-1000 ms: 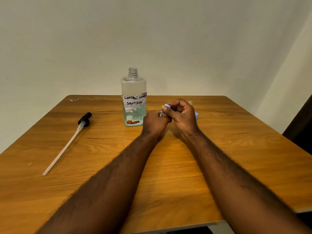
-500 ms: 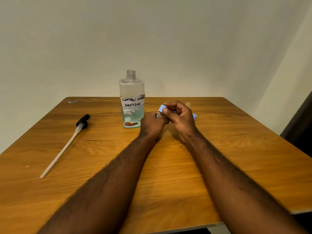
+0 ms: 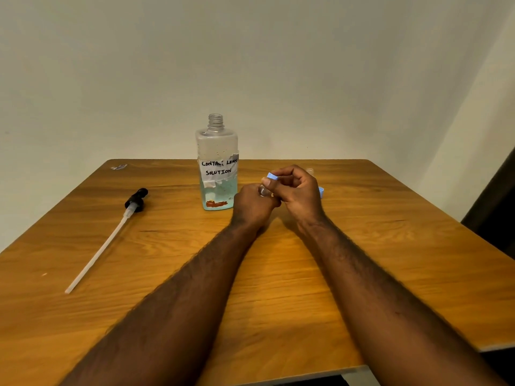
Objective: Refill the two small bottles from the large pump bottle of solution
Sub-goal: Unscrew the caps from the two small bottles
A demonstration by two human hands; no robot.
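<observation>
The large bottle's (image 3: 217, 162) pump (image 3: 136, 200) is out; the left hand (image 3: 252, 204) grips a small bottle (image 3: 263, 190), the right hand (image 3: 298, 190) pinches its blue cap (image 3: 273, 176) just above, refilling apparently not yet finished.

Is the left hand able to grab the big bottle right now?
Probably not yet. The big bottle stands right beside the left hand, nothing between them, but that hand grips a small bottle while the right hand pinches its blue cap. It would need to let go first.
</observation>
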